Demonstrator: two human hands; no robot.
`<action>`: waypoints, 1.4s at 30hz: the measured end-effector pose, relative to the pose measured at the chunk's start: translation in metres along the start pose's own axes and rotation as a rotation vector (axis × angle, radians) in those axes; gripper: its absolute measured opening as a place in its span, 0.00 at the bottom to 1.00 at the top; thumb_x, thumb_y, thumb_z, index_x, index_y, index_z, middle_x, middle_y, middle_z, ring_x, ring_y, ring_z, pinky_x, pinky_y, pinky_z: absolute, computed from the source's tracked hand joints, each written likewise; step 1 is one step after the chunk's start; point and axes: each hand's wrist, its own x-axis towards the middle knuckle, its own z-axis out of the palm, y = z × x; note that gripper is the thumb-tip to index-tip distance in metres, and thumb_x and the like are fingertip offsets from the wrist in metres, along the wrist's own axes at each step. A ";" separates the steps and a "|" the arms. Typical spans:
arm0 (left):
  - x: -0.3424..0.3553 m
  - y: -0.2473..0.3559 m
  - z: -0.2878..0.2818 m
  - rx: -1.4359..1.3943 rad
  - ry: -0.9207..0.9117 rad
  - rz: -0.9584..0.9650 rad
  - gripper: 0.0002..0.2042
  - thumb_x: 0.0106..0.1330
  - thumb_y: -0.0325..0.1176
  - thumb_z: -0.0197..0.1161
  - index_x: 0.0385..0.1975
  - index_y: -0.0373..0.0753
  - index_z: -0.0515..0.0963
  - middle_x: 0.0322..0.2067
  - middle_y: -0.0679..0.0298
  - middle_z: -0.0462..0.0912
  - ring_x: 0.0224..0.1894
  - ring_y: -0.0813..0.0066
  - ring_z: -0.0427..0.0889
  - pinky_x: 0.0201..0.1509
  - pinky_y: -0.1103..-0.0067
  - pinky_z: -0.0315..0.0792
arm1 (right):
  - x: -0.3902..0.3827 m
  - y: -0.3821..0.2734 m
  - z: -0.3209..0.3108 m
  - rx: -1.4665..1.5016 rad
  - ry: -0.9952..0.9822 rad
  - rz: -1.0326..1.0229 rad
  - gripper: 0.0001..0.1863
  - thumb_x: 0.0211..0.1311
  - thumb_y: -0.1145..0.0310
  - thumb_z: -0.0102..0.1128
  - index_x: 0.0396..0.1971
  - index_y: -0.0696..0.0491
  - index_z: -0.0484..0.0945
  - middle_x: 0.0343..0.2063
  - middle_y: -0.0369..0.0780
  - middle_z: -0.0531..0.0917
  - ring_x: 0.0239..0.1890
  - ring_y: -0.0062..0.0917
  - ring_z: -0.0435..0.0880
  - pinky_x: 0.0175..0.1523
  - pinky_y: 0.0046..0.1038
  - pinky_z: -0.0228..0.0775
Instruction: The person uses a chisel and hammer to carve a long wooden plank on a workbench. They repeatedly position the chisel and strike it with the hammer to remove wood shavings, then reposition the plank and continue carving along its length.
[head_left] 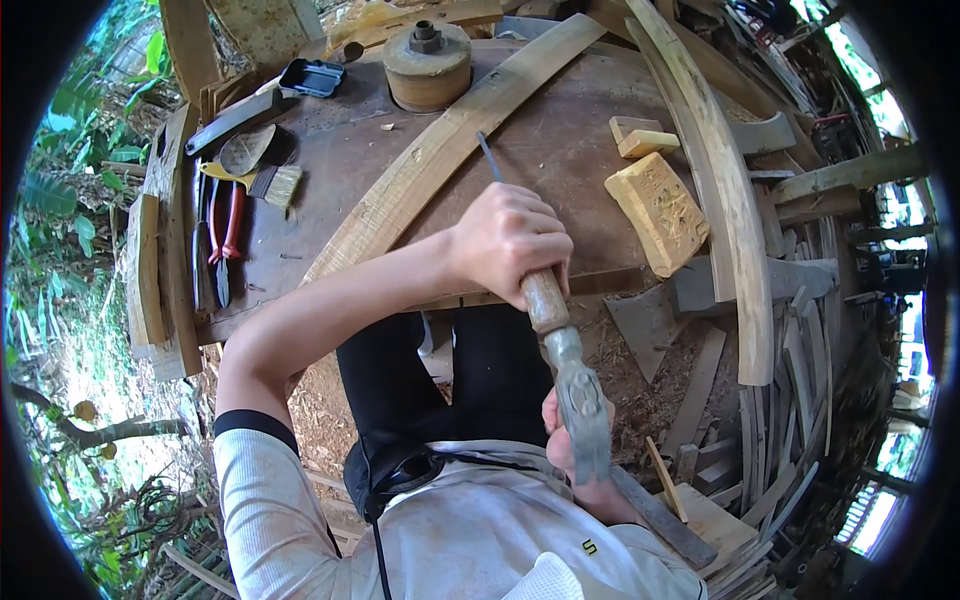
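My left hand [512, 235] is closed round the wooden handle [547, 305] of a slim metal-bladed tool [487, 152]. The blade points forward over a long pale plank [385, 205] lying diagonally on the worktable [320, 160]. Below the handle's end is the grey metal head of a claw hammer [583, 405]. My right hand [565, 450] is closed behind that head, partly hidden by it, holding the hammer; most of the hammer's handle is out of sight.
At the left lie pliers [229, 240], a brush [275, 183], a black tray [310, 77] and wood strips [175, 250]. A wooden cylinder with a bolt [425, 75] sits at the back. Right are small blocks [655, 210], long boards [735, 230] and piled offcuts [800, 380].
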 end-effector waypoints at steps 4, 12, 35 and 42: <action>-0.002 -0.001 -0.001 -0.003 -0.001 0.001 0.15 0.40 0.43 0.75 0.17 0.46 0.73 0.18 0.68 0.76 0.23 0.64 0.81 0.26 0.69 0.73 | 0.012 -0.011 0.017 0.204 0.098 -0.201 0.21 0.64 0.53 0.71 0.30 0.57 0.76 0.18 0.38 0.79 0.15 0.28 0.79 0.20 0.28 0.68; 0.004 -0.002 -0.004 -0.024 0.030 -0.026 0.15 0.39 0.43 0.75 0.17 0.46 0.73 0.18 0.68 0.77 0.23 0.64 0.81 0.26 0.69 0.74 | 0.011 -0.019 0.007 0.046 0.136 -0.355 0.25 0.71 0.47 0.61 0.39 0.58 0.73 0.19 0.38 0.75 0.16 0.26 0.74 0.20 0.27 0.63; 0.006 0.004 -0.001 -0.066 0.014 -0.037 0.14 0.35 0.40 0.72 0.16 0.44 0.72 0.17 0.66 0.77 0.23 0.61 0.81 0.26 0.67 0.74 | 0.038 -0.056 0.023 0.096 0.132 -0.159 0.12 0.64 0.65 0.62 0.23 0.54 0.76 0.18 0.37 0.77 0.15 0.28 0.76 0.20 0.26 0.65; 0.012 -0.003 -0.002 -0.072 0.032 -0.033 0.14 0.36 0.41 0.72 0.16 0.45 0.73 0.17 0.66 0.77 0.23 0.61 0.81 0.26 0.67 0.74 | 0.030 -0.043 0.023 0.201 0.185 -0.039 0.17 0.70 0.60 0.60 0.26 0.57 0.75 0.19 0.39 0.77 0.17 0.24 0.76 0.20 0.26 0.63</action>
